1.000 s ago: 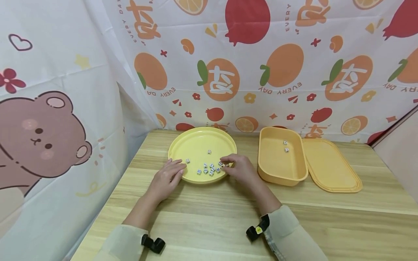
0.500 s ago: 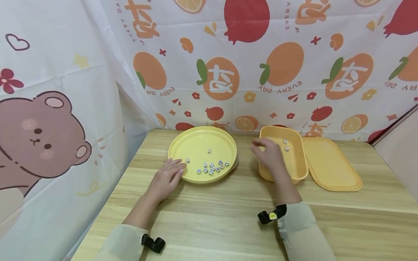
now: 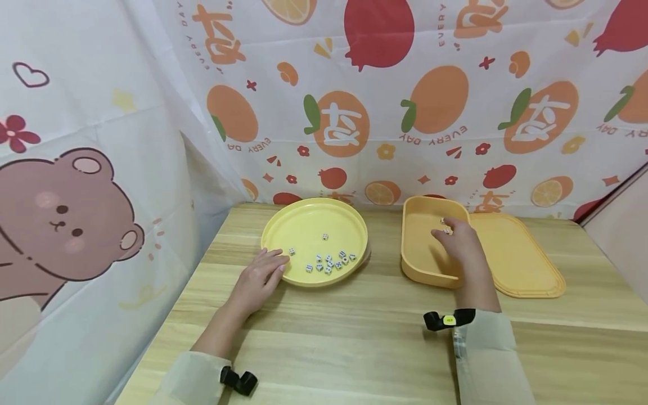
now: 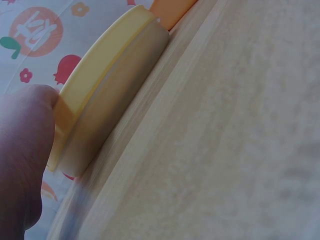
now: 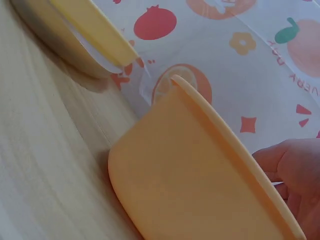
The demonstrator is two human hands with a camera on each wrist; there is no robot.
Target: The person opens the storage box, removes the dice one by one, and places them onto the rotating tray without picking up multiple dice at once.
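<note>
Several small white dice (image 3: pixel 325 237) lie in the round yellow plate (image 3: pixel 314 209), most of them bunched near its front right. On the plate's left rim rest the relaxed fingers of my left hand (image 3: pixel 257 278); the left wrist view shows that hand (image 4: pixel 25 145) against the plate's edge (image 4: pixel 102 70). My right hand (image 3: pixel 462 243) reaches over the right side of the orange box (image 3: pixel 417 264), thumb and index finger apart, with dice (image 3: pixel 448 231) visible between them. From the right wrist view, the box wall (image 5: pixel 175 165) hides part of that hand (image 5: pixel 295 175).
A flat orange lid (image 3: pixel 521 256) lies on the wooden table (image 3: pixel 344 343), right of the box and close against it. Behind the table hangs a fruit-print cloth (image 3: pixel 385 101); a bear-print cloth (image 3: pixel 66 225) borders the left side.
My right hand has left the plate's right edge, moved rightward and come in over the orange box, its thumb and finger now apart. The left hand stays at the plate's rim.
</note>
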